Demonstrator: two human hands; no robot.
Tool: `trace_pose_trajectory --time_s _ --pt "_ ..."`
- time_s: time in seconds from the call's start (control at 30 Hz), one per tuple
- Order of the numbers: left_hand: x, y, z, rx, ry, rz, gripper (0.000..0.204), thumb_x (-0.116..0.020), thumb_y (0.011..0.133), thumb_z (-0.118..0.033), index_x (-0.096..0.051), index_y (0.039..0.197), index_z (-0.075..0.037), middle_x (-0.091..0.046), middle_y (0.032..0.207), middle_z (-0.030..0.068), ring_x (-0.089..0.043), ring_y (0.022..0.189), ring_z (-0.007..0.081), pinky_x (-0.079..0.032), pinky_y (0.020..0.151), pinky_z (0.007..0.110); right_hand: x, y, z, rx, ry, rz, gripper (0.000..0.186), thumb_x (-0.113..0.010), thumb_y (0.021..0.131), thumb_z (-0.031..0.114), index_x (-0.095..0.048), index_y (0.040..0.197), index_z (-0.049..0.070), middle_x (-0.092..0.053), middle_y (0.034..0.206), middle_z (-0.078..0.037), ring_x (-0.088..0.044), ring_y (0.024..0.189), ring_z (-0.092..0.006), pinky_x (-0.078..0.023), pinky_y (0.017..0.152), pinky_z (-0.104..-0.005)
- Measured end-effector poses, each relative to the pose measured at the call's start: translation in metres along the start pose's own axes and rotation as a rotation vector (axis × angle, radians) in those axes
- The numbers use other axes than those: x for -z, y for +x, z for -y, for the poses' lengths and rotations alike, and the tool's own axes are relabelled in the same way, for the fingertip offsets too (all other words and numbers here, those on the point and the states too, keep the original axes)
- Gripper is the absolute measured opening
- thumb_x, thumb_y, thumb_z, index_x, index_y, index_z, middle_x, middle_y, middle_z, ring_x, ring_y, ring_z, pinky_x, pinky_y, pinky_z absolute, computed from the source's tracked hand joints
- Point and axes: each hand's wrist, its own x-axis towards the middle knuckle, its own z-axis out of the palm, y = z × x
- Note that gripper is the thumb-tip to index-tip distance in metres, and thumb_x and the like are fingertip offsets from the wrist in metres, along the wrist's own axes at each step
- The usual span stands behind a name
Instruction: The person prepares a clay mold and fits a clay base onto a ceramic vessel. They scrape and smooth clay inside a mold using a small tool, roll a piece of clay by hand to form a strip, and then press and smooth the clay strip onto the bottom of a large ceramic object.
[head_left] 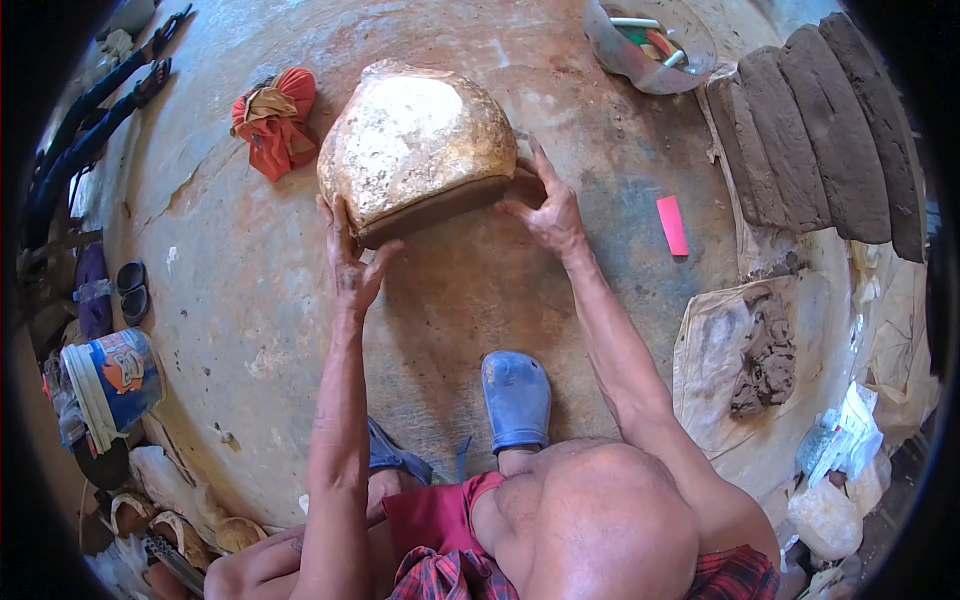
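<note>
A large rounded, crusted tan block (410, 140) is between my two hands, its top brightly lit. Along its near edge runs a flat band of dark brown clay (440, 212). My left hand (352, 258) grips the block's near left corner, thumb across the front edge. At the right side my right hand (548, 208) presses with fingers along the edge and thumb toward the front. The block's underside is hidden, so I cannot tell whether it rests on the floor or is raised.
A red cloth bundle (275, 122) lies left of the block. Thick dark clay slabs (800, 140) stand at the right, near a clay-smeared cloth (705, 345) and a pink strip (672, 226). A clear basin (610, 50) holds tools. A blue bucket (130, 375) lies at the left.
</note>
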Motion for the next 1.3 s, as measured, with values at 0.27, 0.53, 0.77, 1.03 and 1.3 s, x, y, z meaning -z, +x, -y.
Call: trace_pose_trajectory --time_s 0.27,0.53,0.77,1.03,1.3 --pt "-0.002 -0.002 0.020 -0.099 0.184 -0.078 0.102 -0.091 0.079 0.000 -0.039 0.165 -0.016 -0.009 0.178 0.0213 -0.044 0.151 0.0343 -0.062 0.105 0.044 -0.014 0.013 -0.016 0.027 -0.327 -0.016 0.117 -0.097 0.069 0.048 -0.041 0.165 0.012 -0.074 0.122 -0.020 -0.076 0.105 -0.0345 -0.062 0.090 -0.0437" --pt "-0.002 0.006 0.016 -0.249 0.276 -0.079 0.105 -0.095 0.076 -0.007 -0.039 0.164 -0.015 -0.016 0.176 0.0240 -0.044 0.151 0.0374 -0.062 0.104 0.047 -0.011 0.020 -0.009 0.180 -0.357 -0.013 0.126 -0.099 0.062 0.054 -0.041 0.163 0.006 -0.071 0.125 -0.022 -0.073 0.110 -0.0363 -0.061 0.094 -0.0456" --pt "0.002 0.007 0.023 -0.185 0.415 -0.130 0.114 -0.101 0.069 -0.017 -0.039 0.164 -0.015 -0.013 0.176 0.0252 -0.044 0.150 0.0406 -0.061 0.105 0.047 -0.020 0.021 -0.006 0.073 -0.499 -0.063 0.125 -0.102 0.061 0.049 -0.043 0.161 0.003 -0.068 0.131 -0.025 -0.070 0.115 -0.0384 -0.058 0.102 -0.0454" --pt "-0.004 0.005 0.014 -0.223 0.399 -0.151 0.121 -0.104 0.063 -0.026 -0.038 0.164 -0.018 -0.019 0.175 0.0262 -0.037 0.155 0.0407 -0.058 0.108 0.048 -0.022 0.024 0.000 0.291 -0.504 -0.042 0.142 -0.103 0.058 0.047 -0.023 0.168 0.003 -0.055 0.153 -0.027 -0.059 0.137 -0.0438 -0.054 0.111 -0.0481" --pt "-0.014 0.007 0.008 -0.231 0.493 -0.165 0.127 -0.105 0.059 -0.032 -0.035 0.165 -0.020 -0.016 0.175 0.0271 -0.032 0.157 0.0450 -0.046 0.119 0.052 -0.018 0.026 0.007 0.199 -0.572 0.001 0.147 -0.104 0.056 0.046 -0.020 0.168 0.003 -0.043 0.163 -0.026 -0.052 0.143 -0.0431 -0.052 0.113 -0.0484"
